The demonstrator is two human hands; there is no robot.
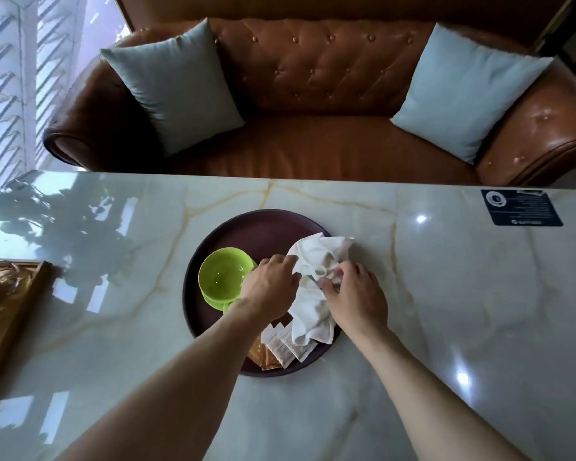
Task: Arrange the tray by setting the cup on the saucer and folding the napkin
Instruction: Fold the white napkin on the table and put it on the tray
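Both hands are on the crumpled white cloth napkin (316,281), which sprawls over the three-o'clock side of the round dark plum tray (246,227) and spills its far corner past the rim onto the pale veined marble tabletop (446,294). The left hand (270,284) comes in from seven o'clock, fingers curled onto the napkin's near-left edge, apparently pinching a fold; the right hand (354,294) sits at the napkin's four-o'clock flank, fingertips bunched into the cloth in a pinch. Two grips on two edges reads as a set-up for lifting and shaking the cloth flat before any fold, since a heap like this will not crease cleanly. The lime green glossy cup (225,277) stands upright at nine o'clock on the tray, on what looks like a matching green saucer (213,302) peeking out beneath it, so that half of the job looks done. At six o'clock lie fanned paper sachets (281,347), brown and white, their far ends tucked under the napkin's tail; lifting the cloth could drag them. The left wrist passes just beside the cup, so a wide sweep risks a knock.
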